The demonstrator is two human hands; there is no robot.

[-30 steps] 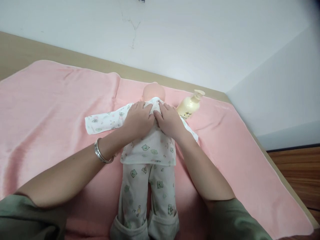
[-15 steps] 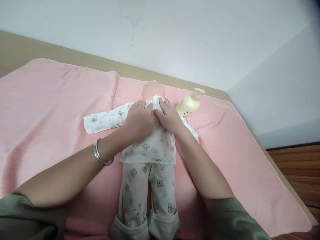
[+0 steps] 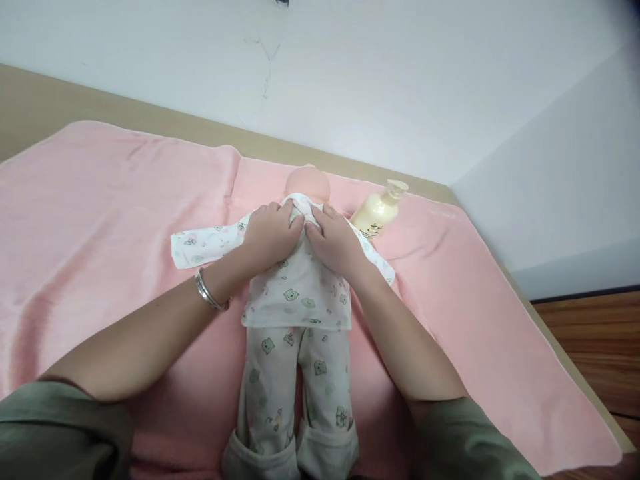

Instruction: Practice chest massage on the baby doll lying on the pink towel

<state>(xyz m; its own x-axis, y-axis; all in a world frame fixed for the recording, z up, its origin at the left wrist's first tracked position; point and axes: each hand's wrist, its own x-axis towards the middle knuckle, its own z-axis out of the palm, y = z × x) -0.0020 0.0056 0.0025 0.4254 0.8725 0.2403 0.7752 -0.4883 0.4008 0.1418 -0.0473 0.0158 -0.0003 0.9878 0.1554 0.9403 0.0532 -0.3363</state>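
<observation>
A baby doll (image 3: pixel 307 183) lies stretched out with its smooth, bare head at the far end. It wears a white long-sleeved baby shirt (image 3: pixel 300 300) and matching pants (image 3: pixel 320 367), both printed with small green animals; the pant cuffs are turned up. My left hand (image 3: pixel 273 237) is closed on the shirt just below the collar, at the left of the neck. On the right side of the neck, my right hand (image 3: pixel 337 243) grips the shirt too, its thumb close to the left one. Fabric bunches between the two hands. The doll's face does not show.
A pink blanket (image 3: pixel 115 200) lies under the doll on a pale wooden surface (image 3: pixel 30 93). To the right of the doll's head is a cream pump bottle (image 3: pixel 376 212), near the right sleeve. A white wall (image 3: pixel 380 80) rises behind.
Both hands have shifted slightly on the collar, the left one a little to the left. The collar fold between them now sits further left and looks more spread.
</observation>
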